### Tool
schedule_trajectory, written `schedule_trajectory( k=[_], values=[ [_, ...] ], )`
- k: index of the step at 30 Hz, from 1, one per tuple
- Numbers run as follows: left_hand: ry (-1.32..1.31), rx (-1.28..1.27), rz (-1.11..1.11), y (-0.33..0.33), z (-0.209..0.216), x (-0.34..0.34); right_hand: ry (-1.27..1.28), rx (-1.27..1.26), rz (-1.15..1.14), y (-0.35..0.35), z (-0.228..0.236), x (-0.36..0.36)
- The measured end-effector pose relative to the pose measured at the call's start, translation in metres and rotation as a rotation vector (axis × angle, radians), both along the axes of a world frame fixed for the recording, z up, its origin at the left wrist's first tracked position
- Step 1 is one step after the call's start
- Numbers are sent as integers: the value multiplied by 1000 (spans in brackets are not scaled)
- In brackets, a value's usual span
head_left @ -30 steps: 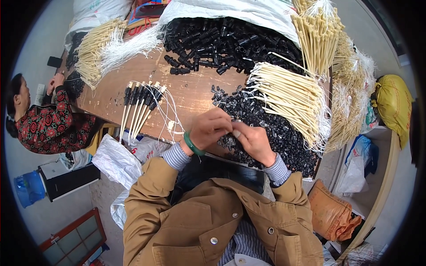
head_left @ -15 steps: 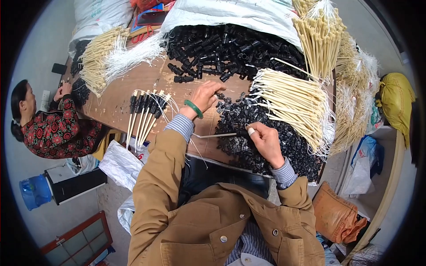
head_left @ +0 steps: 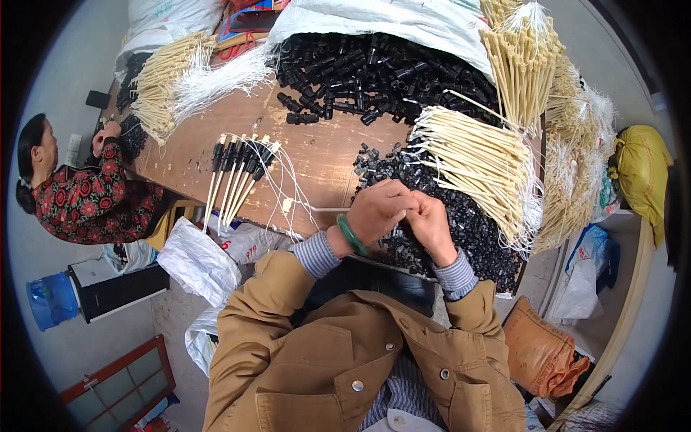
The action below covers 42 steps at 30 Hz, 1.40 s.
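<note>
My left hand (head_left: 378, 212), with a green bangle (head_left: 351, 236) at its wrist, meets my right hand (head_left: 430, 223) over the near edge of the table. Their fingertips are pinched together. A thin cream stick with a white cord (head_left: 331, 209) sticks out to the left of my left hand; its other end is hidden behind the fingers, on the side of my right hand. Whatever the left fingertips pinch is hidden. Beneath and beyond both hands spreads a heap of small black plastic pieces (head_left: 475, 248).
Cream sticks (head_left: 475, 169) lie bundled at the right. Sticks with black fittings (head_left: 234, 165) are fanned out at the left. A white sack (head_left: 381, 20) spills black tubular fittings (head_left: 360, 68) at the back. A person in a red-patterned top (head_left: 86, 194) works at the table's left end.
My left hand has come down and right from beyond the stick to join my right hand. The stick's right end, visible before in my right fingers, is now covered.
</note>
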State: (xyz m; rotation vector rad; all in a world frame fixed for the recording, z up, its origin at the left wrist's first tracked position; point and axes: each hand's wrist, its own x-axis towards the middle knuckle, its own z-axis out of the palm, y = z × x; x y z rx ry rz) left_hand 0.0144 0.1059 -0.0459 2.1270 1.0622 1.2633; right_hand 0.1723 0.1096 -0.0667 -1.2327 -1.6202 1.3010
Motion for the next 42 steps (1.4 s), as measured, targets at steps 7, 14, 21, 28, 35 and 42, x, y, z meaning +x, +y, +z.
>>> schedule_trajectory(
  k=[7, 14, 21, 28, 35, 42],
  values=[
    [-305, -408, 245, -25, -5, -6, -299, 274, -88, -19, 23, -12],
    [-551, -744, 328, -27, -6, -7, -550, 737, -77, -22, 11, -14],
    [-552, -737, 302, -24, -7, -12, -559, 810, -51, -21, 10, -15],
    [-138, -317, 372, -12, -3, -19, -338, 284, -5, -14, 23, -7],
    [309, -70, 64, -9, 3, -29, 295, -569, 117, 3, 39, 16],
    [243, -343, 40, -13, -12, -43, -445, 637, 212, -10, 34, 2]
  ],
)
